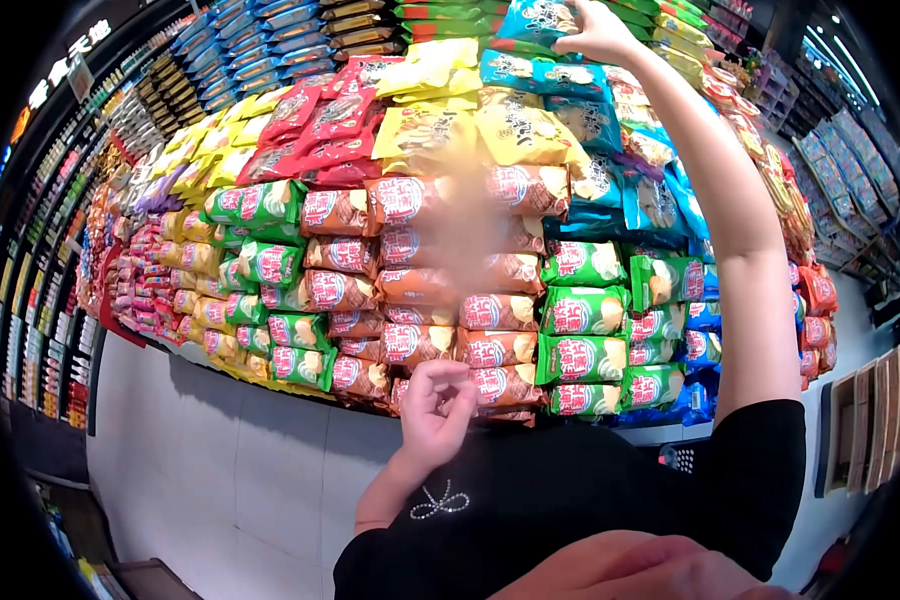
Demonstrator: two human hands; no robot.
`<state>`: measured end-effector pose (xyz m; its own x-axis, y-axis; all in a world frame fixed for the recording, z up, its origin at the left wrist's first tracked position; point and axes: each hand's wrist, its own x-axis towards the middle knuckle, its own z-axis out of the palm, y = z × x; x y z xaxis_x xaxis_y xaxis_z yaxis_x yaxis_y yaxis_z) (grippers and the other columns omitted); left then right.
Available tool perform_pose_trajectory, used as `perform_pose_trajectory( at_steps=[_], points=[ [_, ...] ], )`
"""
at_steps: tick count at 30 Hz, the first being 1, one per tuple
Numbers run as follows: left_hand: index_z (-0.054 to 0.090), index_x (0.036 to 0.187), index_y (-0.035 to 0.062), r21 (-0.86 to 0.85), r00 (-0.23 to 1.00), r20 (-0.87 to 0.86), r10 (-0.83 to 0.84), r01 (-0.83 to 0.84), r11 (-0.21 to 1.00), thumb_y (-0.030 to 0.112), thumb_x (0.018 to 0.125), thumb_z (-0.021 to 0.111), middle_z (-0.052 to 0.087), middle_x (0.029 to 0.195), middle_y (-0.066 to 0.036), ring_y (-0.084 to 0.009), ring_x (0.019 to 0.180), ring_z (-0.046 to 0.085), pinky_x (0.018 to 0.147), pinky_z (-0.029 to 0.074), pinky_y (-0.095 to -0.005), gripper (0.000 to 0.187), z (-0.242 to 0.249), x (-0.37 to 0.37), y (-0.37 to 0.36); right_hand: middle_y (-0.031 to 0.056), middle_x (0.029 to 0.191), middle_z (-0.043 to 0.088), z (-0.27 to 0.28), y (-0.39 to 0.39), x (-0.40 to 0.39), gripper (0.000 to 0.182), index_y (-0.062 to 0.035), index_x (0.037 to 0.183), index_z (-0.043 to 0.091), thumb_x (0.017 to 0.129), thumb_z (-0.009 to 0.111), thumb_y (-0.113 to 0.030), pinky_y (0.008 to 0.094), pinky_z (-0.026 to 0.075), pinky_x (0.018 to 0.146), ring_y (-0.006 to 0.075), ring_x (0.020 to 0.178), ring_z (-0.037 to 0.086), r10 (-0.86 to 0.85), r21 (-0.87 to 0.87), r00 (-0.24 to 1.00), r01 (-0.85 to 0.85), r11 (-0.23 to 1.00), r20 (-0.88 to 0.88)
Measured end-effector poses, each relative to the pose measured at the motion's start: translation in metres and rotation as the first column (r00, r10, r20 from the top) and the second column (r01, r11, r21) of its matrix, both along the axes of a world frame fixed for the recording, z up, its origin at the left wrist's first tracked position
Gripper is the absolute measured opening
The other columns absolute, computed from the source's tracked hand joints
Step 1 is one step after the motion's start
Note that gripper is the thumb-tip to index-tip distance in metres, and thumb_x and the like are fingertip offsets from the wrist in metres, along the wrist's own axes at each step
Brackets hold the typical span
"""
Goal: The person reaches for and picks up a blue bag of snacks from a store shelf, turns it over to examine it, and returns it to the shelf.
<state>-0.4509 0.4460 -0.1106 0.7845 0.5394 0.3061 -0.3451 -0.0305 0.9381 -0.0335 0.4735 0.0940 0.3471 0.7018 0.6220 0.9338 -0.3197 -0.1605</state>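
Reaching high toward twelve o'clock with the right hand [598,32], arm stretched up along the right side of the display, fingers spread over a glossy teal crisp bag [536,20] at the very top of the stacked shelf [672,432]. Touching it from the right edge, palm on the foil; whether the fingers have closed on it or only rest there, cannot tell. Bag lying with its long axis roughly left to right, sitting just to the nine o'clock side of that hand, more teal packets [530,74] directly beneath at six o'clock.

Hanging low near six o'clock, the left hand [438,404], loosely curled, fingers bent in toward the palm, holding nothing, level with the bottom rows of orange-brown crisp bags [498,350]. Well apart from the teal bag, so the right hand plainly the nearer one.

Flanking the centre: bright yellow packets [515,130] at about eleven o'clock of the left hand, green bags [582,310] at two o'clock of it, red ones [320,120] up toward ten o'clock. Black sleeves and black top [570,500] filling the bottom of the view, pale tiled floor [220,470] at eight o'clock.
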Motion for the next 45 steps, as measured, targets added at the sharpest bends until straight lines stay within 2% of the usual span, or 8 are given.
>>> perform_pose_trajectory(
  at_steps=[3,4,11,18,22,27,37,45],
  points=[
    [0.039,0.102,0.0003,0.002,1.000,0.014,-0.004,0.004,1.000,-0.002,0.082,0.048,0.055,0.076,-0.006,-0.0048,0.063,0.050,0.052,0.037,-0.0137,0.022,0.000,0.000,0.001,0.0209,0.094,0.056,0.005,-0.006,-0.021,0.060,-0.0006,0.105,0.050,0.054,0.069,-0.027,0.0340,0.045,0.072,0.0296,0.087,0.055,-0.184,-0.212,0.979,0.163,0.963,-0.082],
    [0.040,0.102,0.0004,-0.010,1.000,-0.002,0.002,-0.002,1.000,-0.002,0.082,0.049,0.055,0.076,-0.006,-0.0045,0.063,0.050,0.052,0.037,-0.0134,0.022,0.001,0.000,0.001,0.0197,0.107,0.047,-0.026,0.009,0.022,0.072,-0.0023,0.118,0.041,0.056,0.066,-0.029,0.0349,0.040,0.087,0.0309,0.102,0.047,-0.064,-0.070,0.996,0.068,0.995,0.061],
    [0.041,0.099,0.0008,0.043,0.999,-0.033,0.006,-0.005,0.999,-0.003,0.080,0.050,0.055,0.075,-0.004,-0.0037,0.062,0.051,0.052,0.037,-0.0132,0.021,-0.002,0.001,0.004,0.0140,0.116,0.046,-0.048,0.034,0.011,0.065,-0.0099,0.120,0.044,0.064,0.070,-0.028,0.0343,0.039,0.090,0.0288,0.106,0.046,-0.057,-0.191,0.998,0.060,0.980,0.022],
    [0.041,0.099,0.0006,0.047,0.998,-0.008,0.057,-0.057,0.997,-0.003,0.080,0.050,0.056,0.074,-0.005,-0.0039,0.062,0.051,0.051,0.037,-0.0126,0.021,-0.002,-0.005,0.004,0.0072,0.129,0.037,-0.066,0.037,-0.002,0.053,-0.0161,0.120,0.046,0.074,0.061,-0.038,0.0382,0.039,0.090,0.0309,0.109,0.043,-0.350,-0.190,0.918,0.383,0.904,0.187],
    [0.042,0.098,0.0004,0.044,0.999,0.005,0.054,-0.054,0.998,-0.003,0.080,0.050,0.056,0.073,-0.005,-0.0033,0.061,0.050,0.050,0.035,-0.0127,0.021,-0.003,-0.007,0.005,0.0158,0.112,0.049,-0.059,0.029,0.010,0.046,-0.0096,0.113,0.052,0.076,0.060,-0.036,0.0368,0.039,0.088,0.0293,0.106,0.046,-0.174,-0.069,0.984,0.177,0.982,0.049],
    [0.043,0.098,-0.0001,0.117,0.998,0.016,0.055,-0.057,0.992,-0.004,0.080,0.051,0.056,0.072,-0.004,-0.0020,0.059,0.048,0.049,0.033,-0.0125,0.020,-0.007,-0.004,0.005,0.0086,0.119,0.049,-0.025,-0.019,-0.049,0.062,-0.0117,0.119,0.048,0.061,0.071,-0.020,0.0359,0.041,0.089,0.0224,0.107,0.047,0.192,-0.507,0.952,-0.290,0.812,-0.237],
    [0.043,0.097,-0.0005,0.141,0.998,0.040,0.051,-0.056,0.988,-0.003,0.079,0.053,0.056,0.071,-0.004,-0.0033,0.061,0.051,0.049,0.036,-0.0139,0.021,-0.005,-0.006,0.001,0.0105,0.123,0.045,-0.044,-0.012,-0.079,0.086,-0.0125,0.126,0.038,0.048,0.074,-0.011,0.0301,0.038,0.092,0.0259,0.112,0.043,0.141,-0.665,0.952,-0.292,0.688,-0.272],
    [0.043,0.098,-0.0009,0.137,0.997,0.039,0.061,-0.066,0.988,-0.004,0.079,0.052,0.057,0.070,-0.004,-0.0047,0.061,0.053,0.052,0.040,-0.0149,0.021,-0.005,-0.008,0.002,0.0055,0.084,0.045,-0.033,-0.008,-0.071,0.073,-0.0094,0.121,0.040,0.054,0.070,-0.015,0.0267,0.041,0.071,0.0175,0.080,0.049,0.204,-0.466,0.944,-0.307,0.830,-0.258]
  ],
)
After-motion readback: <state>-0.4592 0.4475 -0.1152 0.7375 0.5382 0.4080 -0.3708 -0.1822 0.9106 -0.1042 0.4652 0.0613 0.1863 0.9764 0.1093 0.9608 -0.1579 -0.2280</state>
